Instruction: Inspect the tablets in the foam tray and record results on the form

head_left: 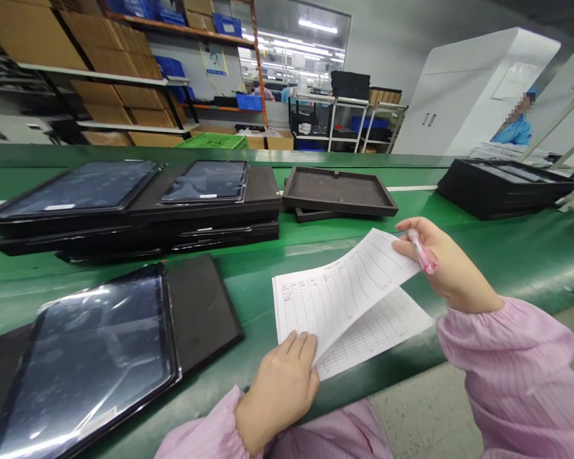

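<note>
A small stack of printed table forms (335, 287) lies on the green bench in front of me, its top sheet lifted and bowed over a lower gridded sheet (370, 335). My right hand (430, 255) is closed, pinching the raised far right corner of the top sheet. A pink pen (424, 254) is also tucked in its fingers. At the near left edge of the papers, my left hand (287, 382) grips them, fingers on top and thumb beside the edge. To the left, a large dark screen panel (95, 357) in clear film rests on a black tray (203, 312).
Stacked black trays with more film-covered panels (205, 180) stand at the back left. Two black trays (339, 191) sit behind the papers, and another tray stack (492, 194) at far right. Beyond are cardboard-loaded shelves (119, 76), a white cabinet (449, 95) and a person in blue (514, 131).
</note>
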A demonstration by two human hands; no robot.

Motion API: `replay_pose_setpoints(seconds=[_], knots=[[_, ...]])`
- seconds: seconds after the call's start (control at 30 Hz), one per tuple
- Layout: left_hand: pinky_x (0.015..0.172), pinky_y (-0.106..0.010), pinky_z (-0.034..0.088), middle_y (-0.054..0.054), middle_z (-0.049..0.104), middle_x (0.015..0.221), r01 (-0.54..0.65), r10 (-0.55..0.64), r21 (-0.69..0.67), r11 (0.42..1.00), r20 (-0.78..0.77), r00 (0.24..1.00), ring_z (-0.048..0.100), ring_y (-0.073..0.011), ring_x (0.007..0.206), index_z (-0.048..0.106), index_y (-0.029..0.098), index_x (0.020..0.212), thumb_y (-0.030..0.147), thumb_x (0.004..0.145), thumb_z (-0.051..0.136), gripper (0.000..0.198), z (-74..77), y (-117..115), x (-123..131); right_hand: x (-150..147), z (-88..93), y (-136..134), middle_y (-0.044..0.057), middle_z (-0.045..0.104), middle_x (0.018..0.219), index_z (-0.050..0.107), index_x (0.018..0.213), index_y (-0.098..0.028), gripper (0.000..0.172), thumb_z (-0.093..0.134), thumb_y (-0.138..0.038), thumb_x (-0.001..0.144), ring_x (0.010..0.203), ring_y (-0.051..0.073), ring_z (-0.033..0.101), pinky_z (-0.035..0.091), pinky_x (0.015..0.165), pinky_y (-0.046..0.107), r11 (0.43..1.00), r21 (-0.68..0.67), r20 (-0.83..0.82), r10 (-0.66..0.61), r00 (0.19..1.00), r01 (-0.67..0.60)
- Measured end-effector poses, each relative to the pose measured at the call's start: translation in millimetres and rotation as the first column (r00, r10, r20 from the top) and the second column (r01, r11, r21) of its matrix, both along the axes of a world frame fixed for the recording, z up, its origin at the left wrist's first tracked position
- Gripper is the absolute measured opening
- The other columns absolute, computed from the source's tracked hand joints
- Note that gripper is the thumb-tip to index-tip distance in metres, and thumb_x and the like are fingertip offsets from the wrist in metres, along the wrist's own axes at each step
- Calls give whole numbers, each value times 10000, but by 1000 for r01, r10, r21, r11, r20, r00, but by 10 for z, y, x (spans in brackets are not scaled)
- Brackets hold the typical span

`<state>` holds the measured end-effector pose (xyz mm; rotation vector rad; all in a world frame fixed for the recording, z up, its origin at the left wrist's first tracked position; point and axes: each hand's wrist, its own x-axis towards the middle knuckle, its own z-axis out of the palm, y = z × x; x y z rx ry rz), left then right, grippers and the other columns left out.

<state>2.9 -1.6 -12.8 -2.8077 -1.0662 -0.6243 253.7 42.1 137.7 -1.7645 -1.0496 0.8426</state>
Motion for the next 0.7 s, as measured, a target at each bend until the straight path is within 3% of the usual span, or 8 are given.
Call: replay_pose_setpoints(seconds=[0.1, 0.23, 0.33, 0.43, 0.57, 0.7], knots=[[701, -268, 608, 0, 694, 945, 33, -34, 26, 999, 51, 998, 674, -149, 872, 604, 146, 991, 160, 764, 363, 332, 27, 59, -71, -118, 90, 99, -54, 379, 607, 506, 951, -146, 263, 608, -167, 710, 499, 64, 331, 231, 459, 190, 999, 34, 25, 41, 999, -42], [726, -219, 590, -4, 692, 966, 57, -50, -76, 996, 84, 995, 676, -116, 872, 607, 140, 1000, 182, 850, 321, 326, 70, 153, -201, -270, 138, 284, -62, 381, 600, 505, 950, -146, 297, 585, -42, 684, 479, 58, 330, 224, 454, 192, 993, 78, 11, 87, 996, -87], [667, -112, 541, 3, 687, 846, 50, -36, -149, 988, 99, 994, 668, -67, 839, 598, 142, 791, 186, 882, 316, 300, 112, 206, -279, -386, 169, 414, -52, 416, 645, 508, 956, -152, 348, 544, 30, 661, 507, 60, 363, 273, 483, 194, 982, 131, 37, 133, 990, -137], [620, -69, 491, 20, 627, 665, 37, -10, -208, 977, 132, 991, 645, -34, 719, 475, 164, 582, 182, 892, 317, 348, 143, 224, -308, -471, 200, 487, -25, 459, 724, 514, 943, -149, 315, 520, 32, 684, 595, 81, 437, 327, 533, 207, 968, 182, 109, 153, 982, -171], [539, -78, 432, 34, 601, 632, 28, 22, -269, 963, 181, 983, 590, -16, 605, 446, 164, 568, 168, 888, 341, 337, 145, 218, -307, -510, 214, 505, -8, 477, 763, 511, 950, -144, 274, 530, -2, 717, 675, 111, 481, 361, 567, 225, 954, 223, 127, 177, 976, -202], [526, -70, 404, 24, 612, 657, 21, 53, -327, 945, 217, 975, 592, -8, 642, 464, 148, 575, 149, 881, 375, 318, 117, 221, -329, -530, 221, 507, -1, 480, 819, 497, 952, -143, 260, 520, -9, 730, 729, 121, 489, 393, 619, 240, 945, 252, 138, 179, 974, -209]])
